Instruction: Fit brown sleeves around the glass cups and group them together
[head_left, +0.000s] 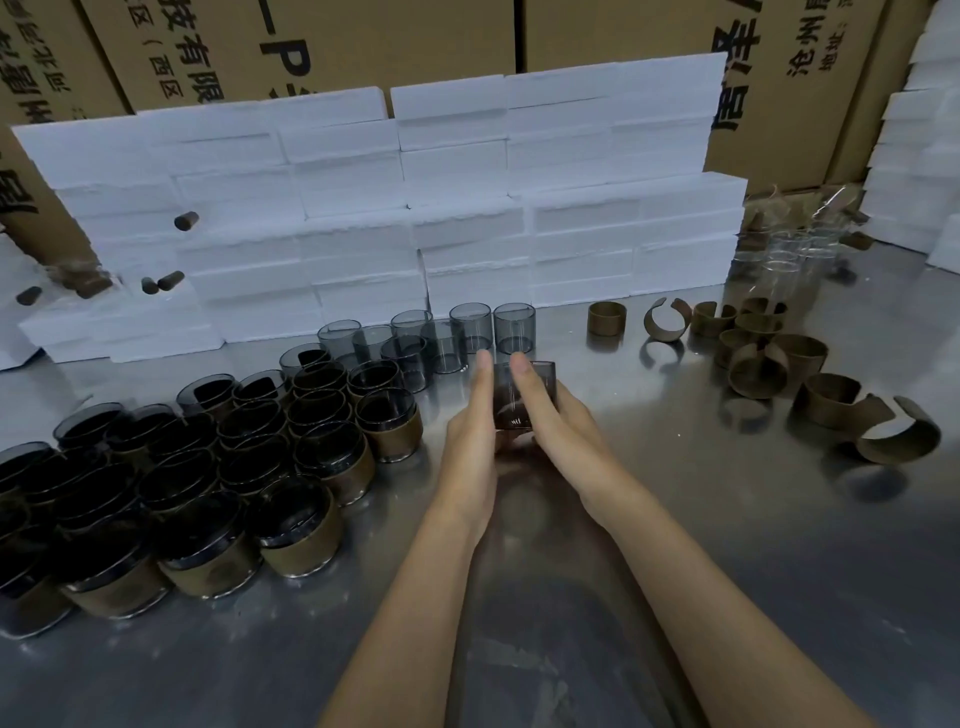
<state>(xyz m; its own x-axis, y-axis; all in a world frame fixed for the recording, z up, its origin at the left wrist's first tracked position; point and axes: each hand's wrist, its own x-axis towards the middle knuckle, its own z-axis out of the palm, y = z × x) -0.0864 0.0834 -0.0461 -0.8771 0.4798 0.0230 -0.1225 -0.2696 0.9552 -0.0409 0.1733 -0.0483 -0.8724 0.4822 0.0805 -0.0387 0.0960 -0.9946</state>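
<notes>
Centrally, a smoky grey glass cup (524, 395) sits between two bare hands above the shiny steel table (675, 519). Its lower part looks darker and brownish, but whether a sleeve is already around it cannot be told. Nothing can be seen inside it.

To the left stands a dense group of grey glass cups wrapped in brown sleeves (218, 467), upright and touching one another, spreading from the table's near-left edge toward the middle. Their interiors look dark, and no contents can be made out. Just behind that group, near the foam, stands a smaller cluster of bare grey glass cups (441, 338), upright and transparent, with no sleeves on them.

On the right of the table lie loose brown sleeves (769, 358), curled open bands, some standing on edge and some overlapping. Farther back on the right stand a few clear glass cups (789, 260), beside a crumpled clear plastic wrap (831, 202).

White foam blocks (389, 208) are stacked in a wall along the back, with printed cardboard boxes (337, 47) behind them.

Both forearms reach forward from the bottom edge and converge. The left hand (470, 436) lies with straight fingers flat along the cup's left side. The right hand (550, 415) mirrors it, with straight fingers pressed to the cup's right side, so the cup is squeezed between two flat palms, neither hand curling round it.
</notes>
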